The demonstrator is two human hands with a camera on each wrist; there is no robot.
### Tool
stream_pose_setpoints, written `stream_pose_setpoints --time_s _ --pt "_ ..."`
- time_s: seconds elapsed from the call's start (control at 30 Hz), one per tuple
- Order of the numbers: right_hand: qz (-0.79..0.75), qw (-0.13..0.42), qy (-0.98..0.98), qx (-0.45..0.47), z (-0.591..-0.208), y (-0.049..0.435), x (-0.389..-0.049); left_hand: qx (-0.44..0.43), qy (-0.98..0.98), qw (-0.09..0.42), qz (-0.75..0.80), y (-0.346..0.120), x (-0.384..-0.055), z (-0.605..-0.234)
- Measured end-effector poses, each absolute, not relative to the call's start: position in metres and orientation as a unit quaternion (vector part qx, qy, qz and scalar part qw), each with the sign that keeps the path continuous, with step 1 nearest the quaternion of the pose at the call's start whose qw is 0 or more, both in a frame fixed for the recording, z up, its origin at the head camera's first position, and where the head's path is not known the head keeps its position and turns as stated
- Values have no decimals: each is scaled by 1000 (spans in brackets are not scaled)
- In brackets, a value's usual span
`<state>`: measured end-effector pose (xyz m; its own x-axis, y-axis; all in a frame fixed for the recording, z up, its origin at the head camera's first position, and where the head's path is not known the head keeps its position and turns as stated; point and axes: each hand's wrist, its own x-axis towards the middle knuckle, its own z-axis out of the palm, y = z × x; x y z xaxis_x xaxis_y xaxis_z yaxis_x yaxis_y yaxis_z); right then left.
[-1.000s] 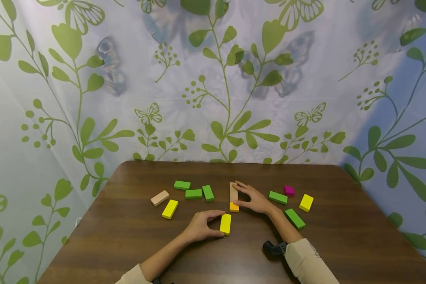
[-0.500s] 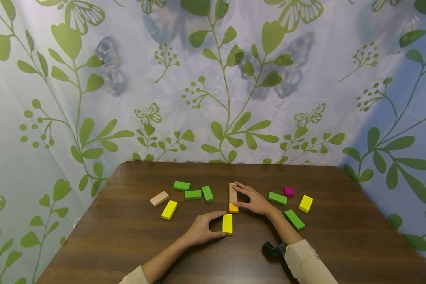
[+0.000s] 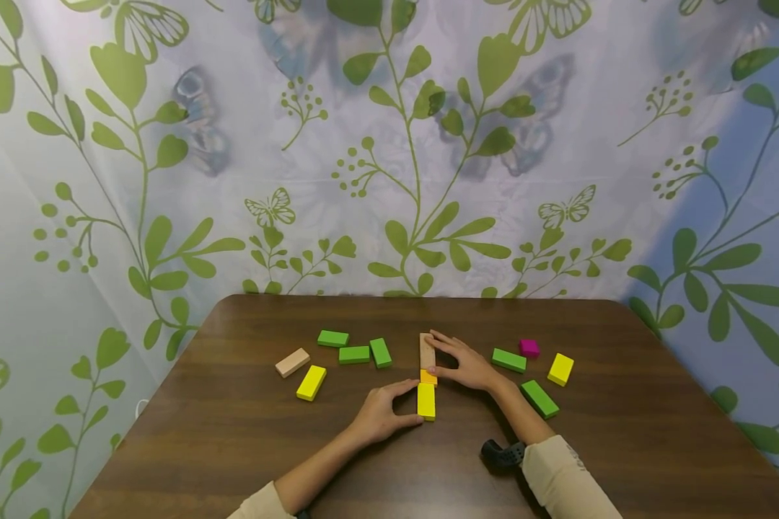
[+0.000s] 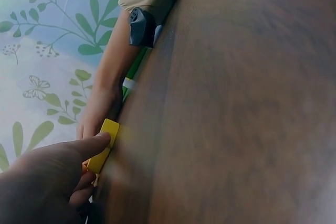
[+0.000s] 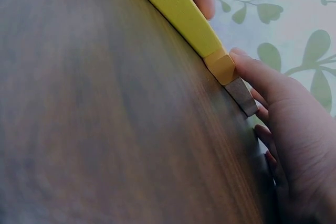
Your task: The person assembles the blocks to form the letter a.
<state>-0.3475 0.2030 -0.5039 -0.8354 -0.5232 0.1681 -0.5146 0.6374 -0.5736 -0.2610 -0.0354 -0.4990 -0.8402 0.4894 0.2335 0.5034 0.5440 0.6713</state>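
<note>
A plain wooden block [image 3: 426,351], a small orange block [image 3: 428,377] and a yellow block [image 3: 426,401] lie end to end in a row on the brown table. My left hand [image 3: 378,414] pinches the yellow block lengthwise between thumb and fingers; in the left wrist view its thumb [image 4: 100,141] presses on the yellow block's near end. My right hand [image 3: 470,367] holds the far part of the row, fingers at the wooden block's far end. In the right wrist view, the right thumb [image 5: 249,66] touches the orange block [image 5: 220,66]; the other fingertips are partly hidden.
Left of the row lie several green blocks [image 3: 353,355], another wooden block [image 3: 293,362] and a yellow block [image 3: 311,383]. To the right are two green blocks [image 3: 539,398], a magenta block [image 3: 529,348] and a yellow block [image 3: 560,369]. A patterned curtain [image 3: 389,144] hangs behind the table [image 3: 266,310].
My left hand has moved the yellow block to the right and away from me, up to the orange block's near end. The right hand stays in place on the row.
</note>
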Motion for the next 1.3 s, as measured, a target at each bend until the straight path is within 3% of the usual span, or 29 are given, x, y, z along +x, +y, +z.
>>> stream_pose_setpoints --time_s 0.57,0.83,1.3 --pt "-309 0 906 -290 -507 202 -350 -277 -883 47 -376 -28 -258 -501" --pt "-323 -6 899 -294 -508 203 -349 -277 -886 39 -370 -29 -258 -501" --pt "-308 -5 884 -352 -506 207 -326 -292 -882 56 -366 -28 -257 -504"
